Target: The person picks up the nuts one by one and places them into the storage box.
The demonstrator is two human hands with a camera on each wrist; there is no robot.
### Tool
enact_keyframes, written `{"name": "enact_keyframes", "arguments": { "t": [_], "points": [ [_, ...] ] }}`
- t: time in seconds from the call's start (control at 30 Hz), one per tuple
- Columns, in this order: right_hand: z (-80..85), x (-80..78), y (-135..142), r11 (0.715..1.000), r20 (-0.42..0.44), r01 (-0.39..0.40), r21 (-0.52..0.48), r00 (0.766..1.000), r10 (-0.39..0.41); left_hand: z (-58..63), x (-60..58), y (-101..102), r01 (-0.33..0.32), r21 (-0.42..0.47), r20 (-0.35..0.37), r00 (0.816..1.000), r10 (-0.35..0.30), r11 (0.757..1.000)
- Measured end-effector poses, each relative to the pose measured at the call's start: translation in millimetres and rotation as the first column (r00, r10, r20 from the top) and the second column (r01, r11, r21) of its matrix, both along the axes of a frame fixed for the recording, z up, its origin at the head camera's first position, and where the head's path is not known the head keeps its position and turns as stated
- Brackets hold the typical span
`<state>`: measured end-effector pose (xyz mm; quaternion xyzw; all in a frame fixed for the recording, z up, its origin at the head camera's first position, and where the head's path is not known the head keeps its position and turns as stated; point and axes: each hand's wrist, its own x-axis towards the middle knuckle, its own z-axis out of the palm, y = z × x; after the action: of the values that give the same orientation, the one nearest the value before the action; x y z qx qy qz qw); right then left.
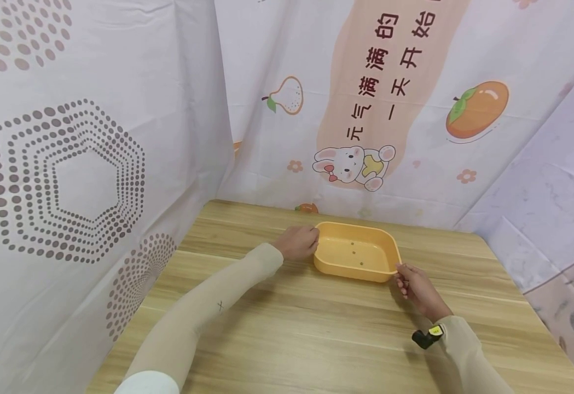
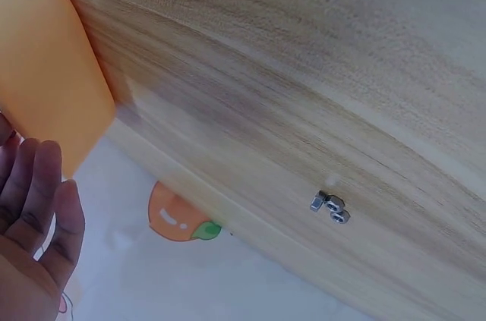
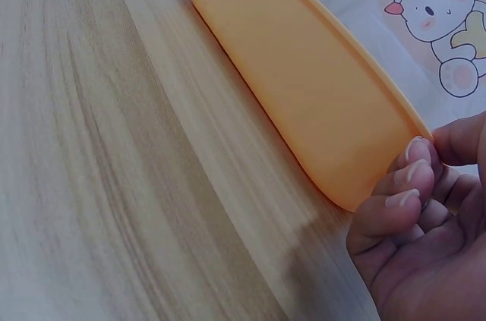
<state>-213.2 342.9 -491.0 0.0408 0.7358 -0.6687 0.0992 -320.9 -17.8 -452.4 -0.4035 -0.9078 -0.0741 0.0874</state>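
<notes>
A shallow yellow-orange plastic basin (image 1: 338, 272) with rounded corners is at the far part of the wooden table in the head view. At its left end my left hand (image 1: 297, 243) holds the rim, with fingers against the outer wall in the left wrist view. My right hand (image 3: 433, 237) pinches the near right corner of the rim between thumb and fingers. Three small dark spots show on the basin's floor; I cannot tell whether they are holes or loose pieces. Three small metal nuts (image 2: 332, 206) lie clustered on the table in the left wrist view.
The wood-grain table (image 1: 287, 339) meets a printed curtain (image 1: 277, 142) at the back. More cloth hangs along the left (image 1: 168, 126) and right sides. A black strap piece with a yellow tag (image 1: 436, 330) is on my right wrist.
</notes>
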Motion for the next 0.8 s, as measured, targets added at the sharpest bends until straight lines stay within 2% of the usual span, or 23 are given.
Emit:
{"name": "enact_keyframes", "arguments": {
  "t": [0.43,0.8],
  "points": [
    [0.9,-0.7,-0.9,1.0,0.006,0.005,-0.01,1.0,-0.005,-3.7,-1.2,-0.4,-0.014,0.001,0.012,1.0,0.014,1.0],
    [0.0,-2.0,-0.4,1.0,0.013,0.003,-0.018,1.0,-0.003,-10.5,-4.2,-3.6,-0.018,0.053,0.008,1.0,0.018,0.998]
  ]
}}
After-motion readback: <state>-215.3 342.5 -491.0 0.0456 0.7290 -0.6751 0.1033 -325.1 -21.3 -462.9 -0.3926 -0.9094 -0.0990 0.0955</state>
